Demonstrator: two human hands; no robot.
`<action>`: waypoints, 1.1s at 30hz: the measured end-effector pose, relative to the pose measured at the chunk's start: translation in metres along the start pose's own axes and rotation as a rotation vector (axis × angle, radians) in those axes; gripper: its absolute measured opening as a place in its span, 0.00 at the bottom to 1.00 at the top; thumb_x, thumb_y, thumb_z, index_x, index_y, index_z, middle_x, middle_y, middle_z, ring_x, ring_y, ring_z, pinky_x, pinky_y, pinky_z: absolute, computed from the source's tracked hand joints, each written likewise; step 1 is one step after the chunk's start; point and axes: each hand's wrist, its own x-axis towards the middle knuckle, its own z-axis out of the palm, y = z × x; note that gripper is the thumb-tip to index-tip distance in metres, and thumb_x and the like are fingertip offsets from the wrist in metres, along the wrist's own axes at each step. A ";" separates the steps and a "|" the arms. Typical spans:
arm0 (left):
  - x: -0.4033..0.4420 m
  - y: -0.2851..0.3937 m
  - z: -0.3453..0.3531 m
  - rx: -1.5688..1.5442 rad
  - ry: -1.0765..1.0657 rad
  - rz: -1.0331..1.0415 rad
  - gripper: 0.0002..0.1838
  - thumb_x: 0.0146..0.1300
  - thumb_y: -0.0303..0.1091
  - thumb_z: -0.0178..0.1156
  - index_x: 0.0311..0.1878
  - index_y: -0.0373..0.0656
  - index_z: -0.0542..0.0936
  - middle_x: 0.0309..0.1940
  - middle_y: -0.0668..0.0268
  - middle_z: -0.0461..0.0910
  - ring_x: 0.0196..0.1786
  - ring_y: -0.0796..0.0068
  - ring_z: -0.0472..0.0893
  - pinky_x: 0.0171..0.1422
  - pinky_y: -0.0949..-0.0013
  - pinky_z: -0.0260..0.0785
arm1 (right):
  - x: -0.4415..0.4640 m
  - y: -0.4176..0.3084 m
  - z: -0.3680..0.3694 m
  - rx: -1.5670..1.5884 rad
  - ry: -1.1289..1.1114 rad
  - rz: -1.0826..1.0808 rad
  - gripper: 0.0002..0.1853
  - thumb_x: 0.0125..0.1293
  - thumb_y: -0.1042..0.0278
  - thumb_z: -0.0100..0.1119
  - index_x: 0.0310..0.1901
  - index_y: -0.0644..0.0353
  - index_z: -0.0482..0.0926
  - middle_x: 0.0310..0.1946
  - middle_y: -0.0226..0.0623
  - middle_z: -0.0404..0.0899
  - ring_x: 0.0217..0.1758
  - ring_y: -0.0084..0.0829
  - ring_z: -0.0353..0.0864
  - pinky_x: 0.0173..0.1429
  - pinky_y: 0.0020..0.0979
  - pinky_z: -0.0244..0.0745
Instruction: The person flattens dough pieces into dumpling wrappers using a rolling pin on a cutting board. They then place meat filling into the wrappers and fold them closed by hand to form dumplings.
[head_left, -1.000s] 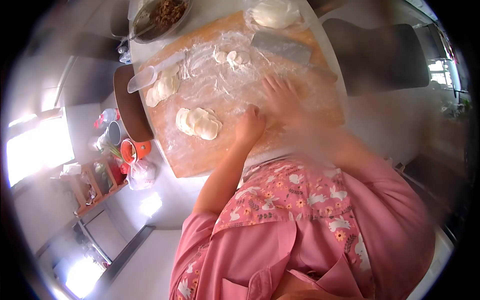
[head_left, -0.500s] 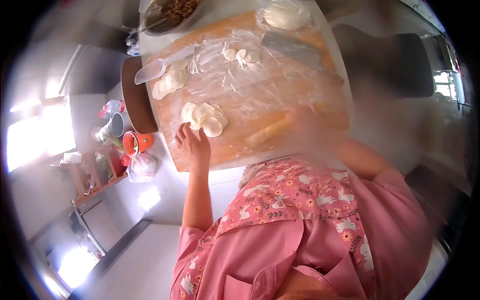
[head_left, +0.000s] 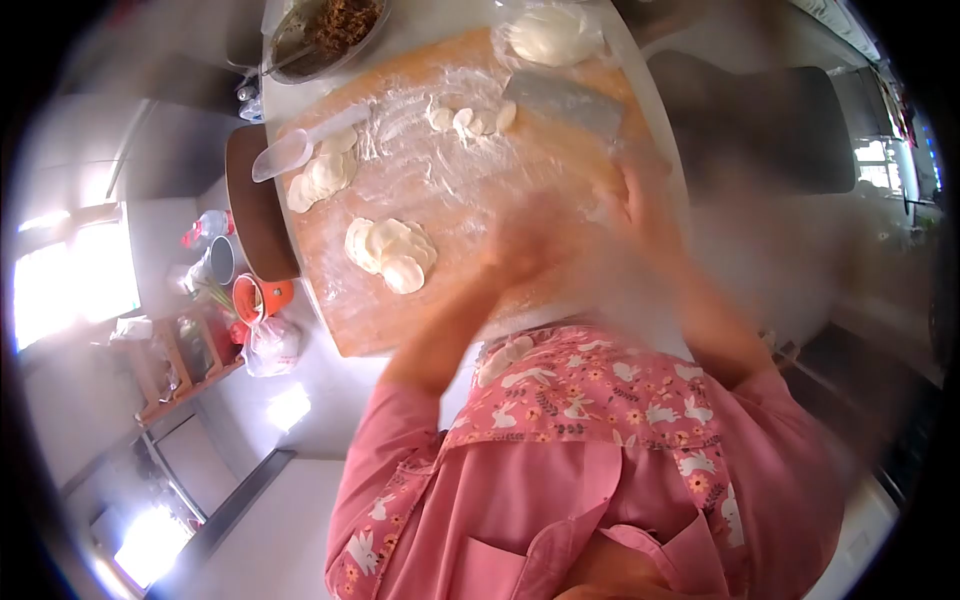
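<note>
Blurred by motion, my left hand [head_left: 527, 240] is over the middle of the floured wooden board [head_left: 380, 325]; its fingers cannot be made out. My right hand [head_left: 640, 195] is near the board's right side, smeared as well, beside a rolling pin [head_left: 570, 142] that shows only as a faint blur. A pile of flat dough rounds [head_left: 392, 252] lies to the left of my left hand. More rounds [head_left: 325, 175] overlap at the board's left edge. Small dough pieces [head_left: 472, 122] sit in flour beyond my hands, close to a wide grey blade [head_left: 565, 103].
At the far left of the table stands a bowl of brown filling [head_left: 340, 28]. A clear scoop [head_left: 285, 155] lies on the left edge. Dough in a plastic bag [head_left: 553, 35] is at the far side. A brown stool [head_left: 262, 205] and orange bucket [head_left: 262, 298] stand left.
My left hand has moved from the pile of rounds to the board's middle. My right hand has moved farther up the board. The pile's lowest round sits a little differently.
</note>
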 end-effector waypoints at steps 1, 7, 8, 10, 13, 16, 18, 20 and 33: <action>-0.001 -0.020 -0.024 0.117 0.094 -0.094 0.39 0.64 0.57 0.49 0.73 0.48 0.55 0.75 0.62 0.46 0.77 0.61 0.43 0.76 0.44 0.27 | -0.009 0.005 0.000 0.019 -0.003 0.008 0.19 0.61 0.68 0.59 0.53 0.65 0.72 0.47 0.50 0.75 0.52 0.51 0.72 0.58 0.42 0.65; 0.037 -0.077 -0.119 0.593 0.175 -0.188 0.34 0.67 0.53 0.48 0.73 0.55 0.55 0.76 0.62 0.45 0.77 0.59 0.42 0.76 0.40 0.28 | -0.042 -0.004 0.006 -0.019 -0.434 -0.048 0.22 0.57 0.65 0.63 0.53 0.60 0.72 0.49 0.42 0.74 0.54 0.44 0.71 0.59 0.42 0.65; 0.050 -0.078 -0.117 0.448 0.156 -0.241 0.33 0.66 0.52 0.49 0.73 0.55 0.56 0.75 0.62 0.47 0.77 0.59 0.43 0.76 0.42 0.31 | -0.041 -0.006 0.008 -0.031 -0.497 -0.095 0.23 0.55 0.65 0.64 0.52 0.60 0.72 0.49 0.40 0.74 0.54 0.43 0.71 0.59 0.42 0.64; 0.075 -0.077 -0.106 0.232 0.115 -0.371 0.31 0.66 0.50 0.50 0.71 0.54 0.59 0.73 0.61 0.51 0.76 0.59 0.48 0.76 0.45 0.37 | -0.047 0.003 0.021 -0.037 -0.500 -0.106 0.23 0.55 0.65 0.64 0.52 0.59 0.72 0.49 0.39 0.74 0.53 0.43 0.72 0.59 0.43 0.63; 0.071 -0.048 -0.092 0.284 0.000 -0.403 0.30 0.65 0.44 0.51 0.70 0.54 0.61 0.73 0.60 0.53 0.76 0.60 0.48 0.76 0.46 0.41 | -0.055 0.018 0.038 -0.046 -0.486 -0.139 0.23 0.53 0.65 0.65 0.52 0.59 0.72 0.49 0.38 0.74 0.53 0.42 0.71 0.60 0.43 0.63; 0.025 -0.023 -0.076 0.517 -0.052 -0.188 0.26 0.63 0.35 0.52 0.66 0.52 0.66 0.71 0.59 0.57 0.75 0.59 0.51 0.76 0.50 0.45 | -0.065 0.036 0.045 -0.058 -0.459 -0.222 0.24 0.52 0.66 0.66 0.51 0.58 0.72 0.50 0.36 0.73 0.54 0.41 0.70 0.60 0.42 0.63; -0.007 -0.038 -0.057 0.114 0.162 0.161 0.24 0.59 0.27 0.53 0.61 0.49 0.71 0.67 0.58 0.63 0.72 0.56 0.58 0.74 0.55 0.53 | -0.064 0.039 0.045 -0.067 -0.447 -0.279 0.24 0.51 0.67 0.66 0.51 0.58 0.73 0.51 0.36 0.73 0.55 0.40 0.70 0.60 0.42 0.63; -0.017 -0.047 -0.053 -0.009 0.206 0.090 0.23 0.57 0.26 0.54 0.59 0.48 0.73 0.65 0.58 0.66 0.70 0.56 0.61 0.73 0.57 0.56 | -0.061 0.034 0.036 -0.078 -0.527 -0.326 0.24 0.50 0.67 0.67 0.50 0.58 0.72 0.52 0.35 0.72 0.56 0.39 0.69 0.60 0.42 0.62; -0.014 -0.031 -0.088 0.230 0.528 -0.313 0.21 0.54 0.27 0.56 0.53 0.46 0.76 0.58 0.60 0.72 0.65 0.57 0.66 0.69 0.52 0.58 | -0.030 0.034 0.035 -0.022 -0.518 -0.344 0.20 0.54 0.67 0.64 0.50 0.59 0.75 0.54 0.37 0.72 0.58 0.41 0.68 0.62 0.41 0.63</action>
